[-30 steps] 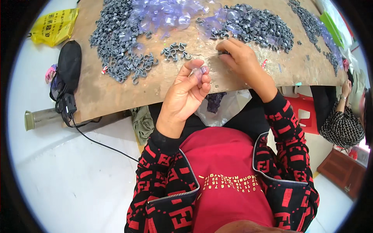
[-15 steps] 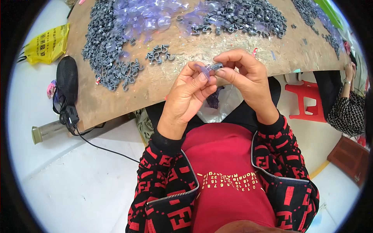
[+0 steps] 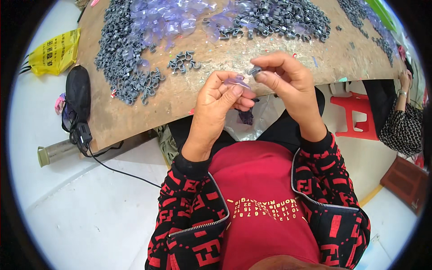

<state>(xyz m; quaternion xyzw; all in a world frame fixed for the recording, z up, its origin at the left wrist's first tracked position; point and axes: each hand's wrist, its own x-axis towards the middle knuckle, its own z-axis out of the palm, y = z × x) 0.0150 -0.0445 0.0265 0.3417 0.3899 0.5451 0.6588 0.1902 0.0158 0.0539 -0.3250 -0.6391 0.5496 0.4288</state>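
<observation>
Over the table's near edge, my left hand (image 3: 217, 100) pinches a clear purple suction cup (image 3: 236, 81) between thumb and fingers. Just to its right, my right hand (image 3: 291, 85) grips a small grey plastic clip (image 3: 254, 70) with thumb and forefinger. A narrow gap separates clip and cup. Beyond my left hand lies a small cluster of grey clips (image 3: 183, 62). Farther back are a heap of purple suction cups (image 3: 168, 18) and large piles of grey clips (image 3: 283, 19).
The worn wooden table (image 3: 130, 121) curves around me. A yellow bag (image 3: 55, 51) and a black case (image 3: 77, 92) with a cable are at its left. On the right stand a red stool (image 3: 355, 112) and another person's arm (image 3: 403, 87). A clear plastic bag (image 3: 254, 126) hangs below my hands.
The grey clip and the suction cup were touching between my hands; now they are apart. My right hand has lifted slightly away, and the cup has tilted in my left fingers.
</observation>
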